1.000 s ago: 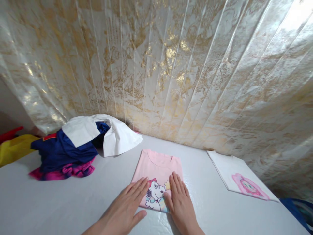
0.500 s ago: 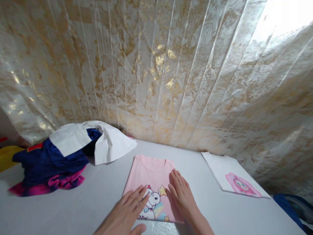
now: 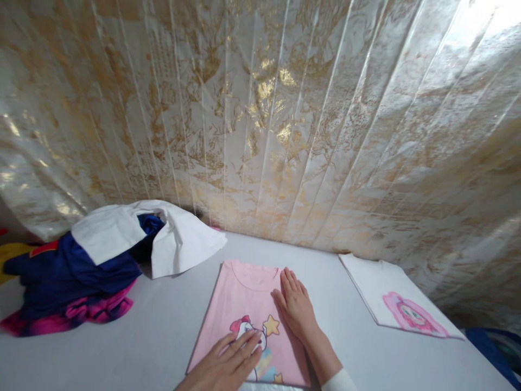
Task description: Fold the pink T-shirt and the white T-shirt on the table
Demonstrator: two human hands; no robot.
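A folded pink T-shirt with a cartoon dog and stars lies flat on the white table in front of me. My left hand rests flat on its lower part, fingers stretched over the dog print. Flat and open too, my right hand presses the shirt's right edge near the collar, fingers together and pointing away from me.
A folded white T-shirt with a pink cartoon print lies at the right. A heap of unfolded clothes, white, navy and magenta, sits at the left. A gold-and-white marbled curtain hangs behind the table. Something blue lies beyond the right edge.
My right hand has slid up the shirt's right side toward the collar. My left hand has drawn back toward me along the lower part. The view has shifted slightly.
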